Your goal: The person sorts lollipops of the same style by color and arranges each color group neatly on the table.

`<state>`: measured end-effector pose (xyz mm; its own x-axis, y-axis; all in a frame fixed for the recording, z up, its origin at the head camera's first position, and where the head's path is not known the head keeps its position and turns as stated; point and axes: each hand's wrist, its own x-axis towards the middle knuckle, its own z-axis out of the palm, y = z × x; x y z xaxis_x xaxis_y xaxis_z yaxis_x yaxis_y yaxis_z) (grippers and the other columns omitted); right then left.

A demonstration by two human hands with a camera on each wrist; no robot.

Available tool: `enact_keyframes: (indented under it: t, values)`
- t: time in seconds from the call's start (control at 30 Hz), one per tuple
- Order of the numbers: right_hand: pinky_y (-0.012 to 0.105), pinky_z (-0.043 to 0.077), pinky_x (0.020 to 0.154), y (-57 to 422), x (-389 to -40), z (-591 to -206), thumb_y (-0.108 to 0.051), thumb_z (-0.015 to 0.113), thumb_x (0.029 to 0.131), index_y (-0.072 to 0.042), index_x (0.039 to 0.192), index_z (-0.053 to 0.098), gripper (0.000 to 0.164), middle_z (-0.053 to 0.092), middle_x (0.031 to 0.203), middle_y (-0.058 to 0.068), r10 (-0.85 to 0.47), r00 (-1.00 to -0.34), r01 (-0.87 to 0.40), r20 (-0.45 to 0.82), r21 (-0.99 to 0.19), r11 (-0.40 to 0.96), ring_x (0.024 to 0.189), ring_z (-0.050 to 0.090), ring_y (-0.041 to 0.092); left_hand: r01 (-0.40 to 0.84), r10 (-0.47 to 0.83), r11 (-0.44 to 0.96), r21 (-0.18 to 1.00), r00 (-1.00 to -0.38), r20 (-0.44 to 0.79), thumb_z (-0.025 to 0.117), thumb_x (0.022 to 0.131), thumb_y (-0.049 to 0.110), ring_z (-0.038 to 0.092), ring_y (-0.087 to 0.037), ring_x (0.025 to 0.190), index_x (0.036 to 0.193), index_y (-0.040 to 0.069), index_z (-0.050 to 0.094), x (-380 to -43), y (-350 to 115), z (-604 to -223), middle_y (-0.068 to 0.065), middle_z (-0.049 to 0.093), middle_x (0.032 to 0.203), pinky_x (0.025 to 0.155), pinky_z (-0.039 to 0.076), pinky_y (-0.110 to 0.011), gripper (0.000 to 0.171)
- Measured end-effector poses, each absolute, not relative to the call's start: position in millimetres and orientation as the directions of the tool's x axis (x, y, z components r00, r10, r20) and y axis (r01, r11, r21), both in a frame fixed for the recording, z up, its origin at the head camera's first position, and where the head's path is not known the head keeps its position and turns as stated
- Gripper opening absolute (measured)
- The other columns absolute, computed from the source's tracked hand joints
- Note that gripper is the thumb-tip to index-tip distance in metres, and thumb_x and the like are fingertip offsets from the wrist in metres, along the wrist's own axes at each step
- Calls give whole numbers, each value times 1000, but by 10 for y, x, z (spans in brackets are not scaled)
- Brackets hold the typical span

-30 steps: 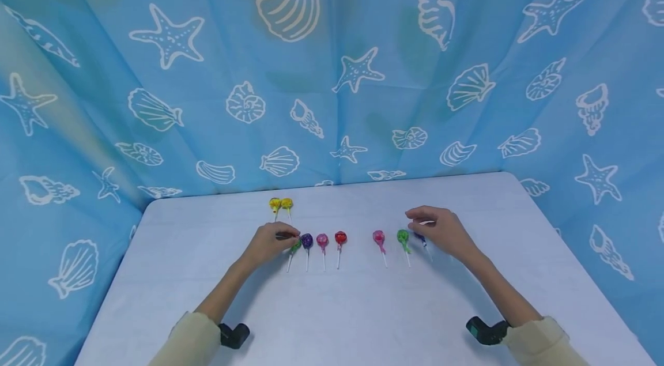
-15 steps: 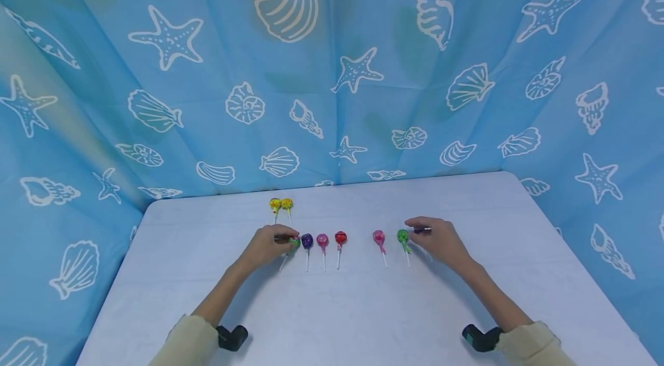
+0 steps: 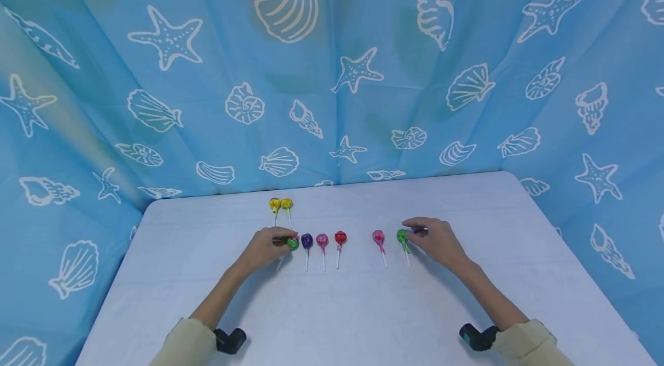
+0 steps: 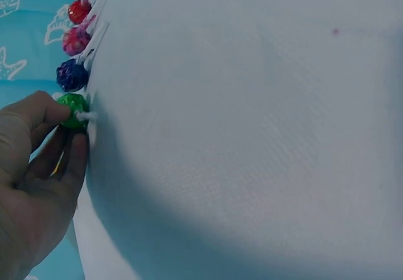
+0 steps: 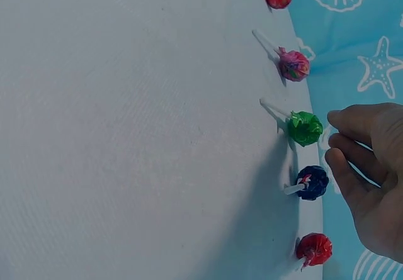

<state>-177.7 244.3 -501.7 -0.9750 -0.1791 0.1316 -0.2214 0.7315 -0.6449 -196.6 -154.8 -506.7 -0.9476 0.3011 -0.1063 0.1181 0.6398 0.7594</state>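
Note:
At the left end of a row, a green lollipop [image 4: 74,109] is pinched between the thumb and fingers of my left hand [image 3: 264,248]; its stick points toward the camera in the left wrist view. Beside it lies a purple lollipop [image 3: 307,241], then a pink lollipop [image 3: 322,240] and a red lollipop [image 3: 340,237]. My right hand [image 3: 438,242] hovers by another green lollipop [image 5: 305,129], fingers loosely bent and nothing gripped. A dark blue lollipop [image 5: 313,183] and a red lollipop [image 5: 314,249] lie beneath that hand, largely hidden in the head view.
Two yellow lollipops [image 3: 280,204] lie farther back on the white table [image 3: 342,308]. Between the hands is a pink lollipop [image 3: 378,237]. A blue curtain [image 3: 332,66] with shell prints hangs behind the table.
The green lollipop in my left hand has turned, its stick swinging left. My right hand has come down and slightly left, from the dark blue lollipop toward the green one.

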Motion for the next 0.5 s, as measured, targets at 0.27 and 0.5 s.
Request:
enact_keyframes:
  t: [0.27,0.5]
  values:
    - [44,56,84,2403,-1762,-5004,-3,75,87,0,111,73,25,72,108,15,-202,-967,-254,155,-630,734,98,67,31,105,286,629,771,-952,-104,69,86,-3,63,-24,107,118,6,72,-1961,-1566,-5098,-6,69,115,93,52,-41,33]
    - [42,57,83,2398,-1773,-5029,-5,74,88,0,113,72,25,71,109,15,-203,-967,-254,154,-606,754,96,68,29,97,277,631,769,-955,-107,69,87,-3,64,-22,102,115,7,73,-1962,-1569,-5101,-4,69,112,92,53,-40,30]
